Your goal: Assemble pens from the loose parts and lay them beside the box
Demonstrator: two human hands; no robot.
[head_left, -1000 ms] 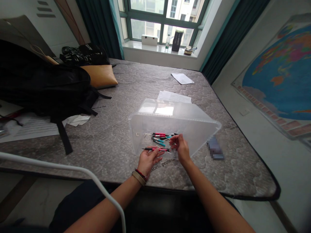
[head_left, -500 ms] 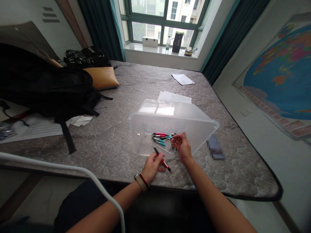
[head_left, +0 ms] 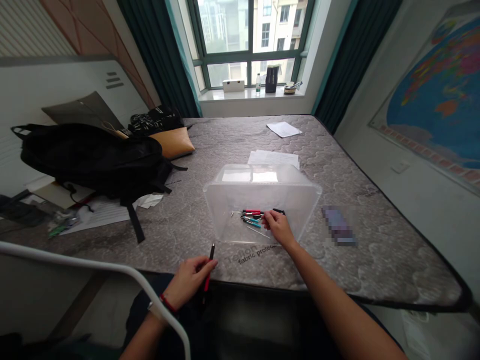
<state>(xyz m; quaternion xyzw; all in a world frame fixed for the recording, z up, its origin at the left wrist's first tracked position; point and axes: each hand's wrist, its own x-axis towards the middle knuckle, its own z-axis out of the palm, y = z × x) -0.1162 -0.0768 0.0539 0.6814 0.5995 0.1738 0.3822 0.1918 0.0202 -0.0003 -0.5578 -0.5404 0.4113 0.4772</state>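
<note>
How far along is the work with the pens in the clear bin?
One red pen is out, held by the left hand near the mattress edge. The right hand reaches into the clear bin, at the remaining pens. Several still lie inside.

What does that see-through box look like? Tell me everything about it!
The clear plastic box lies tipped on its side on the grey quilted mattress, its open mouth facing the person. It looks thin and slightly frosted, with rounded corners. Inside, on the lower wall, lie small red, teal and black screwdrivers and thin metal rods. The right hand reaches into it among them. White papers lie just behind it.
</note>
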